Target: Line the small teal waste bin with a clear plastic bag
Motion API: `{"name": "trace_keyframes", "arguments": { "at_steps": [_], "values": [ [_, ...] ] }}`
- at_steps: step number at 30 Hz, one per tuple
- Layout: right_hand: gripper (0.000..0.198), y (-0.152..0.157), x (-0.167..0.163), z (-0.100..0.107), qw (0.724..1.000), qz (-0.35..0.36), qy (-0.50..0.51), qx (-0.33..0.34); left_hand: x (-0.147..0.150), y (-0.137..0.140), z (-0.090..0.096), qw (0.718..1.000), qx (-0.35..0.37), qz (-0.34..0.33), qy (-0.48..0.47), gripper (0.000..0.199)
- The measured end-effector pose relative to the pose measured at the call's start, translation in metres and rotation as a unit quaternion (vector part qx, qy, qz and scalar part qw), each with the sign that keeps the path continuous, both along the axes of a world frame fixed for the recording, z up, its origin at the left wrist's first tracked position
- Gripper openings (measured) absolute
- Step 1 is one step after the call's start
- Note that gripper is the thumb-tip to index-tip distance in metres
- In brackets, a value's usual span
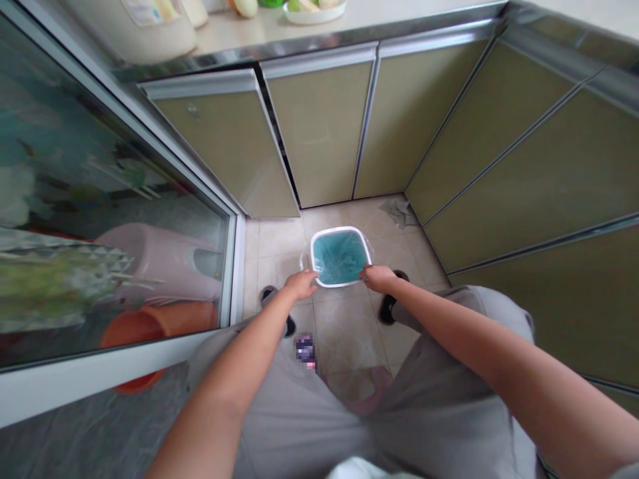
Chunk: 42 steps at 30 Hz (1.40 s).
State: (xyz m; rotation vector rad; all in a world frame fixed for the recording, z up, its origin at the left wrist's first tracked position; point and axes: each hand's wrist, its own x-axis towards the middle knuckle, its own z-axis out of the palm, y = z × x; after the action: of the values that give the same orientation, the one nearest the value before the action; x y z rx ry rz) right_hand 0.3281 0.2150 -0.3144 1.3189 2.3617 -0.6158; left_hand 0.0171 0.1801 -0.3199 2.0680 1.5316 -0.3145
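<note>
A small trash bin [341,285] with a white rim and a blue-green inside stands on the tiled floor between my feet. A clear plastic bag [339,256] lines it, and its loose edge spreads out past the rim on both sides. At the near left corner my left hand [301,285] is closed on the bag's edge beside the rim. My right hand [378,277] pinches the bag at the near right corner, fingers against the rim. The fingertips of both hands are partly hidden.
Olive cabinets [319,126] enclose the far and right sides; one cabinet door [224,146] stands ajar. A glass sliding door [232,266] is at the left, with an orange bucket [164,322] beyond it. A grey crumpled piece [398,211] lies in the corner. A plate [315,13] sits on the counter.
</note>
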Motion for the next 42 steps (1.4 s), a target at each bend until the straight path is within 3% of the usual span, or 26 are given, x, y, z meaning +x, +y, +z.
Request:
{"name": "trace_keyframes", "arguments": {
  "at_steps": [6,15,24,33,37,42],
  "values": [
    [0.039,0.0,-0.004,-0.002,1.0,-0.013,-0.004,-0.023,0.001,0.001,0.009,0.999,-0.017,0.016,0.029,0.041],
    [0.035,0.008,0.001,0.01,1.0,-0.011,0.007,-0.012,-0.009,-0.003,0.005,0.995,-0.084,0.009,0.055,0.066],
    [0.028,0.03,0.006,0.073,0.999,-0.011,0.047,0.008,-0.016,-0.011,0.008,0.997,-0.069,0.026,0.036,0.072],
    [0.024,0.104,0.0,0.132,0.987,0.003,0.127,0.097,-0.015,-0.018,0.014,0.995,-0.083,0.015,0.056,0.076],
    [0.028,0.144,-0.016,0.142,0.973,-0.083,0.159,0.147,-0.016,-0.018,0.011,0.994,-0.092,0.021,0.052,0.077],
    [0.044,0.169,-0.032,0.126,0.934,-0.238,0.148,0.221,-0.018,-0.015,0.007,0.995,-0.089,0.033,0.035,0.075]
  ]
}}
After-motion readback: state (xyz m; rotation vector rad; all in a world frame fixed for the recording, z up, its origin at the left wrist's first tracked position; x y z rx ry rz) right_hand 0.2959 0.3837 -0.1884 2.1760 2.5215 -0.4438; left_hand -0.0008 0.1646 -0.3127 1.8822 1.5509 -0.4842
